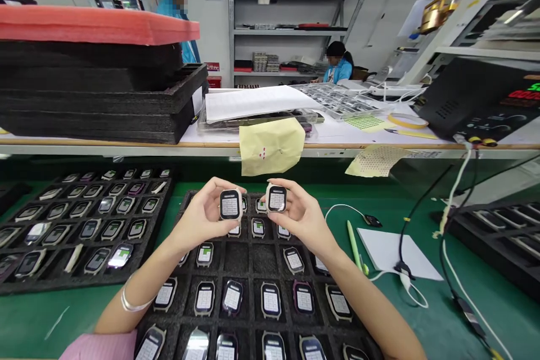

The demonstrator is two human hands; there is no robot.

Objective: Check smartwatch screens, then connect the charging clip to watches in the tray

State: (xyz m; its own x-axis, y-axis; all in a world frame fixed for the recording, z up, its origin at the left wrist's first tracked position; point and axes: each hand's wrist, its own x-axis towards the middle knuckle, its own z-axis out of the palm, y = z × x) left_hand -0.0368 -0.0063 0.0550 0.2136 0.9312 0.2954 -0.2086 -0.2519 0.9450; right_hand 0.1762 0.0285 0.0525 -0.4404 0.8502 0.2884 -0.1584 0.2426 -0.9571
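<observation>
Pinched in my left hand (201, 212) is a smartwatch body (230, 204) without a strap, its lit screen facing me. A second smartwatch body (277, 198), also light-framed and lit, is gripped by my right hand (297, 211). Both are held upright, side by side and apart, above a black foam tray (261, 287). Rows of similar watch bodies, such as one watch (270, 300), lie in the tray's compartments with screens up. Two neighbouring compartments in the middle hold no watch. My forearms cover parts of the tray's sides.
Another watch-filled tray (158, 230) lies left, a third tray (506, 230) far right. A white pad (396, 253), a green pen (354, 242) and cables are on the right. The shelf above carries stacked black foam (88, 101) and a power supply (481, 101). Two people are in the background.
</observation>
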